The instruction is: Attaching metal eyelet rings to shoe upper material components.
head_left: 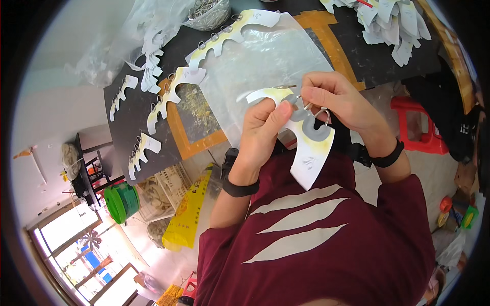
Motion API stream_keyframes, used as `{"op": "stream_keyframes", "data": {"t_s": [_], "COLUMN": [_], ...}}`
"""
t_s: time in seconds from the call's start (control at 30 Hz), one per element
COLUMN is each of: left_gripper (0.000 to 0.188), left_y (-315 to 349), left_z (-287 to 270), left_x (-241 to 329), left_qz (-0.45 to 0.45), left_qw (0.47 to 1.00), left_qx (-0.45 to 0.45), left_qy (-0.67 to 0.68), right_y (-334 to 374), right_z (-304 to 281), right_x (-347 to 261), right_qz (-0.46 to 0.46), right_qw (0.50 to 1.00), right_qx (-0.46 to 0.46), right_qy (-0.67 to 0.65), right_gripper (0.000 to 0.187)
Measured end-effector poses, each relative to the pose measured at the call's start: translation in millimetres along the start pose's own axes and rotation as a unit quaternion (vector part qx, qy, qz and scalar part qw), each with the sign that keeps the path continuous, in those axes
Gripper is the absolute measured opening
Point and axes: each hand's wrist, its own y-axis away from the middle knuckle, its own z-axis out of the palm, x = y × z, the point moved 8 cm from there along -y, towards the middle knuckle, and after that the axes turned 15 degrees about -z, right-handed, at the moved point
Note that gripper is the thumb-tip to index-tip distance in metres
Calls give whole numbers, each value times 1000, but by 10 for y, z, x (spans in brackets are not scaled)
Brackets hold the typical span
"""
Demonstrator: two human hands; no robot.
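Observation:
My left hand (261,131) is closed on a white scalloped strip (312,162) with yellowish stains and grey rounded cutouts, its thumb pressed on the front. The strip hangs tilted over my lap, at the table's near edge. Metal rings (326,115) sit along its cutouts. At its upper part, my right hand (339,99) pinches a small metal piece that looks like a ring, mostly covered by the fingers. Beyond my hands, a clear plastic sheet (265,58) lies on the dark table (138,122).
Similar ringed strips (176,86) lie on the table's left and far side. A clear bowl (208,18) of metal pieces stands at the back. White strips (395,25) are heaped far right. A red stool (421,125) stands right; a green tub (121,202) and yellow bag (186,224) are left.

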Motion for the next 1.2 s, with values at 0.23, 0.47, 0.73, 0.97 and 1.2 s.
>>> {"op": "stream_keyframes", "data": {"t_s": [0.23, 0.47, 0.73, 0.97, 1.2], "left_gripper": [30, 18, 14, 9, 4], "left_y": [22, 23, 70, 23, 92], "left_z": [72, 19, 34, -48, -76], "left_x": [133, 99, 163, 131, 200], "left_qz": [30, 55, 75, 51, 108], "left_qw": [994, 997, 996, 997, 986], "left_qx": [-54, 47, 52, 50, 107], "left_qy": [87, -4, -1, 3, -72], "right_y": [28, 42, 36, 47, 58], "right_z": [-165, -141, -106, -116, -61], "right_x": [-96, -105, 4, -90, -110], "right_qz": [-28, -67, -32, -44, -84], "right_qw": [994, 986, 998, 987, 978], "right_qx": [41, 45, 45, 46, 35], "right_qy": [94, 145, 43, 144, 187], "right_gripper": [27, 27, 28, 25, 21]}}
